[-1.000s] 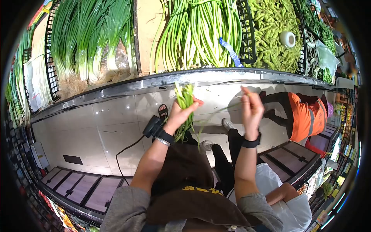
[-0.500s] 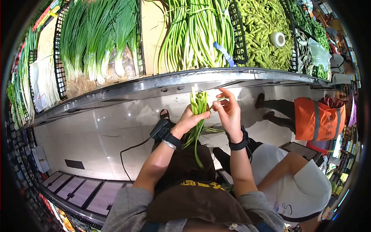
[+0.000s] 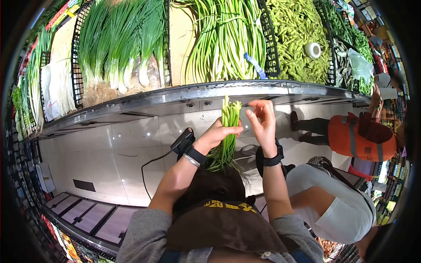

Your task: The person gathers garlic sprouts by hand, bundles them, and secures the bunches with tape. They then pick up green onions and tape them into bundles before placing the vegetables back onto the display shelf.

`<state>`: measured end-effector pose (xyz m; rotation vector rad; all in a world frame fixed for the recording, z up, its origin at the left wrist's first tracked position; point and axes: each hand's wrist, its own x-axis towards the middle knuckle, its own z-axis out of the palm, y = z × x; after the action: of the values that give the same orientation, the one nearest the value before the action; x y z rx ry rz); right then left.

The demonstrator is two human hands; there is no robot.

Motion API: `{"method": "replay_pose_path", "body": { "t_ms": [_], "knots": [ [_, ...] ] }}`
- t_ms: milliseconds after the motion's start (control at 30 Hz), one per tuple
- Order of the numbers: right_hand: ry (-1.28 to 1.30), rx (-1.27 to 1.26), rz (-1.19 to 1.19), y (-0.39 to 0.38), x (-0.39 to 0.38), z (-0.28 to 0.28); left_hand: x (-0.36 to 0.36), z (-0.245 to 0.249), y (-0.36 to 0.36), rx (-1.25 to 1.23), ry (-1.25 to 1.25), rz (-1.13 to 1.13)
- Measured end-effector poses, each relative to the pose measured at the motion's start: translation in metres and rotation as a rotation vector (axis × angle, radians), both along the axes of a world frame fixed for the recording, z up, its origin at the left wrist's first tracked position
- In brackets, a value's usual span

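My left hand point(image 3: 213, 138) is closed around a bunch of garlic scapes point(image 3: 230, 116). Their cut ends point up toward the display, and the thin ends hang below my fist over my dark apron point(image 3: 219, 228). Just right of the bunch, my right hand point(image 3: 264, 127) is raised and apart from it. Its thumb and bent fingers are spread, the fingertips slightly blurred, and I see nothing between them. More long garlic scapes point(image 3: 226, 41) lie on the display ahead, a blue band point(image 3: 255, 65) among them.
A metal shelf edge point(image 3: 175, 93) runs across in front of me. Green onions point(image 3: 127, 48) lie left of the scapes, and edamame pods point(image 3: 298, 48) with a white tape roll point(image 3: 313, 50) lie right. A person in white point(image 3: 324, 201) bends close at my right; another wears an orange vest point(image 3: 359, 138).
My right hand has moved away from the stalks, which it was touching. The stray stalks now hang closer together. The person in orange has turned toward the shelves.
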<state>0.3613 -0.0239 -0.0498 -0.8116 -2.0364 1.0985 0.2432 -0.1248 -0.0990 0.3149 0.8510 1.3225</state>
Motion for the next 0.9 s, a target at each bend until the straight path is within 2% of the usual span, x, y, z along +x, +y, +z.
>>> {"method": "replay_pose_path", "body": {
  "t_ms": [33,67,133,233,300,367,400,467,533,600,633,700,733,767,800,867,900],
  "knots": [
    [0.016,-0.126,0.037,-0.005,-0.001,0.003,0.004,-0.001,0.001,0.028,0.024,0.093],
    [-0.027,-0.255,0.149,-0.008,-0.001,0.005,0.006,-0.001,0.002,0.030,0.026,0.093],
    [-0.046,-0.335,0.115,-0.012,-0.006,0.009,0.009,-0.003,0.005,0.101,0.077,0.131],
    [-0.006,-0.409,0.059,-0.010,-0.005,0.009,0.006,-0.007,0.007,0.049,0.206,0.115],
    [-0.022,-0.316,0.060,-0.012,-0.007,0.015,0.008,-0.002,0.010,-0.012,0.401,0.136],
    [-0.059,-0.050,0.135,-0.012,-0.012,0.027,0.018,0.006,0.014,-0.049,0.446,0.159],
    [-0.058,-0.050,0.133,-0.009,-0.013,0.033,0.021,0.009,0.015,-0.087,0.490,0.180],
    [-0.134,0.122,0.095,-0.003,-0.015,0.040,0.019,0.022,0.016,-0.030,0.587,0.121],
    [-0.111,0.112,0.123,0.004,-0.008,0.030,0.021,0.017,0.017,0.015,0.702,0.065],
    [0.019,-0.289,0.019,0.005,0.000,0.020,0.027,0.016,0.015,0.110,0.699,0.075],
    [-0.020,-0.244,-0.095,0.005,0.001,0.019,0.034,0.022,0.014,0.137,0.755,0.155],
    [-0.051,-0.165,-0.086,0.003,0.001,0.020,0.041,0.024,0.013,0.172,0.861,0.249],
    [-0.083,-0.089,-0.072,0.001,0.000,0.025,0.041,0.022,0.013,0.173,0.861,0.245],
    [-0.087,-0.121,-0.008,0.003,0.003,0.034,0.039,0.020,0.014,0.194,0.814,0.207],
    [-0.015,-0.113,0.093,0.014,0.005,0.034,0.036,0.018,0.014,0.214,0.765,0.167],
    [0.018,0.009,0.250,0.037,0.011,0.041,0.024,0.025,0.015,0.250,0.526,-0.080],
    [-0.001,-0.069,0.329,0.042,0.012,0.048,0.025,0.026,0.016,0.238,0.437,-0.067]
  ]
}}
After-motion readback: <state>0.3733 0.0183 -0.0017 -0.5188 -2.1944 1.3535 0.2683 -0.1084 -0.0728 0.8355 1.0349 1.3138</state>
